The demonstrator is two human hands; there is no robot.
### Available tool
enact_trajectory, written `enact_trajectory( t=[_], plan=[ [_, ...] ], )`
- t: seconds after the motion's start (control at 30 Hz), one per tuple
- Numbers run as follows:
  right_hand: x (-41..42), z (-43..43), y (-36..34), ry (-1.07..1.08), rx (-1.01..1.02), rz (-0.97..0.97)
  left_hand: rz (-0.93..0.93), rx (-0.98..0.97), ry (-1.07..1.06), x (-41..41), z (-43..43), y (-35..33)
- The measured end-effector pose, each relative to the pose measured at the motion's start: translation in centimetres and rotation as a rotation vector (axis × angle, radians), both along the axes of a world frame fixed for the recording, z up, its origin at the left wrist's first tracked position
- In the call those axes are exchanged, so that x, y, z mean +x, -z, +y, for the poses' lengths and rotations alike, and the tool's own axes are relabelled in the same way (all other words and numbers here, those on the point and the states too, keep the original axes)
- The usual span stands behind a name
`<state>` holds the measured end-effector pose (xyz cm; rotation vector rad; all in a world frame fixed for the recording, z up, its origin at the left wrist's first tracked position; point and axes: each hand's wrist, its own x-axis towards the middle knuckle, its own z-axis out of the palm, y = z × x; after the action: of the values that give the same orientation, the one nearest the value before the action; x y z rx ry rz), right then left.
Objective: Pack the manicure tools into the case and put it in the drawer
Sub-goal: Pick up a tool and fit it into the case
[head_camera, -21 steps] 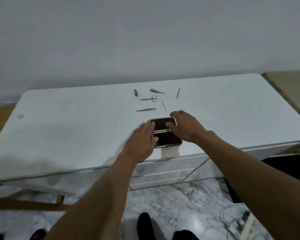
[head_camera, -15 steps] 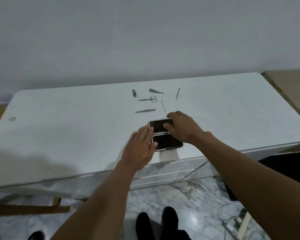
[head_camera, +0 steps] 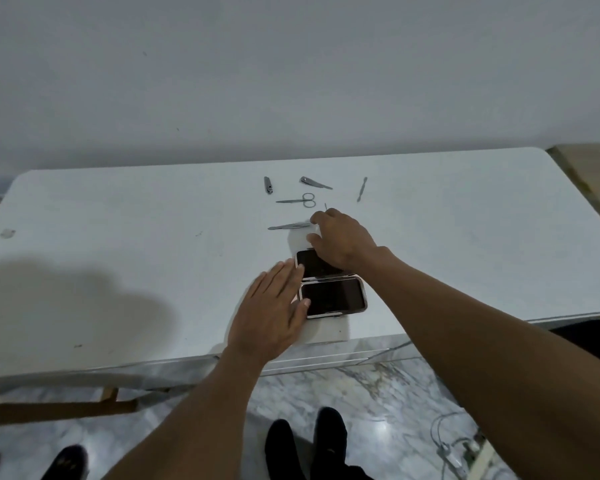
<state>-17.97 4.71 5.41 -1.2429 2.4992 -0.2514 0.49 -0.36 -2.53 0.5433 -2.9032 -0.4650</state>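
The manicure case lies open on the white tabletop, its two dark halves facing up. My left hand rests flat against the case's left edge, fingers straight. My right hand reaches beyond the far half, fingers loosely curled with nothing in them. Its fingertips are next to the end of a flat metal tool. Farther back lie small scissors, a nail clipper, a pointed tool and a cuticle pusher. My right hand partly hides a thin pick.
Marbled drawer fronts sit under the table's front edge. A wall runs behind the table. Marble floor, dark shoes and white cables are below. A wooden surface adjoins the table at the right.
My right hand left the far half of the case and moved forward to the flat metal tool. My left hand stayed at the case's left edge.
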Motion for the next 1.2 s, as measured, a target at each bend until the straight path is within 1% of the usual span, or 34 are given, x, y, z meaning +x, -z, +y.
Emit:
enact_trajectory(
  t=[0.17, 0.47, 0.57, 0.7, 0.8, 0.93, 1.03, 1.2],
  plan=[
    [-1.5, -3.7, -0.3, -0.05, -0.002, 0.018, -0.03, -0.017, 0.011, -0.1, 0.0, -0.3],
    [-2.9, -11.9, 0.7, -0.181, -0.003, 0.078, 0.024, 0.069, 0.011, -0.1, -0.5, -0.2],
    [-3.0, -13.2, 1.3, -0.217, 0.055, 0.119, 0.052, 0.088, 0.001, 0.0, -0.5, -0.1],
    [-3.2, -13.6, 1.5, -0.236, 0.014, 0.18, 0.075, 0.091, -0.006, 0.0, -0.5, 0.1],
    [-3.1, -13.4, 0.9, -0.27, -0.003, 0.187, 0.081, 0.083, -0.011, -0.1, -0.4, 0.1],
    [-2.8, -12.1, 0.1, -0.212, -0.022, 0.134, 0.055, 0.065, -0.005, -0.1, -0.4, -0.2],
    [-2.5, -9.7, -0.7, -0.144, -0.088, 0.076, 0.022, -0.003, 0.0, -0.2, -0.4, -0.5],
    [-1.4, -3.7, -0.7, 0.037, -0.163, 0.005, 0.074, 0.019, 0.002, -0.2, -0.3, -0.2]
  ],
)
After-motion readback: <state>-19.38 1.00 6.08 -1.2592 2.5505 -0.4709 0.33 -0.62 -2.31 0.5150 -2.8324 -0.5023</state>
